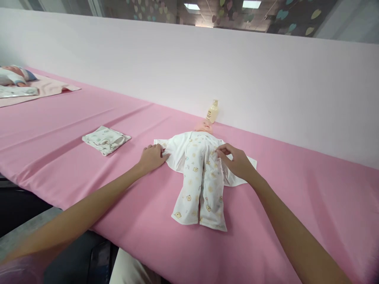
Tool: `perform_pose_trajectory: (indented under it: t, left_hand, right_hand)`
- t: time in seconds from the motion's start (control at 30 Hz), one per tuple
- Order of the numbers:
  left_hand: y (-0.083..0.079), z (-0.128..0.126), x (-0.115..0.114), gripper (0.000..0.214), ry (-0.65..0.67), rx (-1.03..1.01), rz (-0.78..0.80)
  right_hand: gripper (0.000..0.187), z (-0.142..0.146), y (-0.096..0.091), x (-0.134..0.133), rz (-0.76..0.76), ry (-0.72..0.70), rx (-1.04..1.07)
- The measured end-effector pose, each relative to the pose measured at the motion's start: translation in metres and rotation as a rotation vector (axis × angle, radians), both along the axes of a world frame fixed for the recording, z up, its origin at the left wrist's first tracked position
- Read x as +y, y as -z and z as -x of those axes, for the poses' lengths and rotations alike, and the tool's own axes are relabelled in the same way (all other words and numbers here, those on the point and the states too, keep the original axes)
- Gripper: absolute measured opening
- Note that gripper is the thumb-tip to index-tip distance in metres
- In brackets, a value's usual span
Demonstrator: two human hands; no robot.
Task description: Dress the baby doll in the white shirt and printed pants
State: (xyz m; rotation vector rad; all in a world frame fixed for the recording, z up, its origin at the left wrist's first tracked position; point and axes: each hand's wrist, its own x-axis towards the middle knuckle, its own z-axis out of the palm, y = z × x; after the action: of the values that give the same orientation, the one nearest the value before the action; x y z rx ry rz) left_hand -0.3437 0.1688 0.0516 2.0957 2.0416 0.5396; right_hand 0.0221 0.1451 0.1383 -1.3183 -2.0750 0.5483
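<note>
A baby doll [204,126] lies on its back with only its head showing. White baby clothes [192,173] with a small bear print cover the body, trouser legs pointing towards me. A plain white flap spreads out on each side. My left hand [153,157] is closed at the left side, thumb and fingers on the edge of the white cloth. On the right, my right hand [237,161] pinches the printed cloth near the doll's chest between thumb and fingers. The doll's arms and legs are hidden under the cloth.
A pump bottle [212,112] stands behind the doll's head against the white wall [281,86]. Folded printed clothes [106,140] lie to the left. Another doll [13,75] rests on a pale mat [50,87] at far left. The pink table cover [142,221] has wrinkles.
</note>
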Motion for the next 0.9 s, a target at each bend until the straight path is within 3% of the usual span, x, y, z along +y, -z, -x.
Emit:
perform_pose_trajectory:
  t: [0.1, 0.17, 0.23, 0.3, 0.4, 0.5, 0.6, 0.8, 0.9]
  left_hand:
    - [-0.009, -0.009, 0.006, 0.028, -0.013, -0.118, 0.106]
    - [-0.022, -0.015, 0.006, 0.026, -0.061, -0.327, 0.133]
    - [-0.037, -0.027, 0.003, 0.021, -0.066, -0.598, 0.053]
    - [-0.051, -0.048, -0.003, 0.015, 0.042, -0.781, -0.104]
    - [-0.064, -0.092, -0.014, 0.015, 0.346, -0.743, -0.241]
    - [-0.060, -0.130, -0.025, 0.019, 0.571, -0.559, -0.224]
    - [-0.049, -0.142, -0.032, 0.021, 0.632, -0.433, -0.274]
    - [-0.028, -0.109, -0.043, 0.033, 0.557, -0.424, -0.417]
    - [-0.016, -0.089, -0.050, 0.033, 0.537, -0.453, -0.426]
  right_hand:
    - [0.024, 0.028, -0.007, 0.026, 0.004, -0.039, 0.018]
    - [0.022, 0.045, -0.011, 0.040, 0.002, -0.035, 0.008]
    - [0.022, 0.061, -0.018, 0.053, 0.006, -0.022, -0.014]
    - [0.029, 0.075, -0.027, 0.064, 0.030, -0.002, -0.043]
    - [0.047, 0.092, -0.039, 0.083, 0.129, 0.029, -0.149]
    - [0.066, 0.100, -0.045, 0.102, 0.252, 0.090, -0.421]
    - [0.066, 0.100, -0.042, 0.111, 0.236, 0.167, -0.599]
    - [0.035, 0.110, -0.017, 0.105, -0.079, 0.150, -0.636]
    - [0.026, 0.122, -0.009, 0.106, -0.120, 0.138, -0.677]
